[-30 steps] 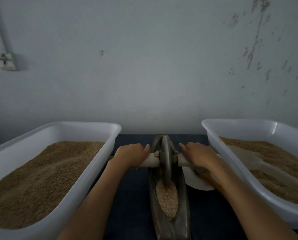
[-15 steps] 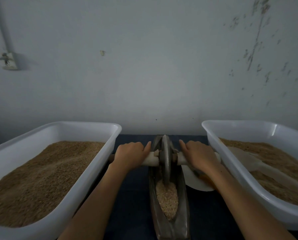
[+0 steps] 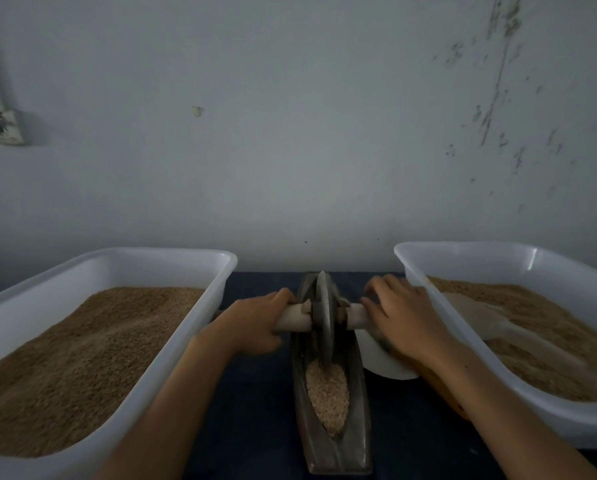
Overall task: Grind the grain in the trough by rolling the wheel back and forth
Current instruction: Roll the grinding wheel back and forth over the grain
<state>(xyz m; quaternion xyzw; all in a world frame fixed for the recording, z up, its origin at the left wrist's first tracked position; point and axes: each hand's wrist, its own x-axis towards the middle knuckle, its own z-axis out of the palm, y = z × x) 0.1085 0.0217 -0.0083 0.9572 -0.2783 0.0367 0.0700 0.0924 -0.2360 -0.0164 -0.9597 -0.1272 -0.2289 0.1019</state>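
**Wheel at the far end**

Since a second ago your right hand [image 3: 402, 318] has loosened, fingers spread over the axle [image 3: 354, 315]; left hand [image 3: 252, 323] grips it. Wheel [image 3: 323, 317] stands in the trough [image 3: 355, 427], beyond the grain [image 3: 326, 396]. Looks heavy and stiff: hold both axle ends.

- Two white plastic tubs [image 3: 217, 271] [image 3: 463, 251], each filled with golden-brown grain [image 3: 82, 341].
- A dark grey metal trough [image 3: 355, 410] holds paler, beige grain [image 3: 326, 396].
- The wheel [image 3: 323, 313] is dull grey, on a cream-coloured handle [image 3: 291, 318].
- A dark navy cloth [image 3: 255, 393] covers the table.
- A white plate [image 3: 383, 362] lies beside the trough.
- The wall [image 3: 290, 133] is pale grey-blue, flecked with dark scuffs at upper right.
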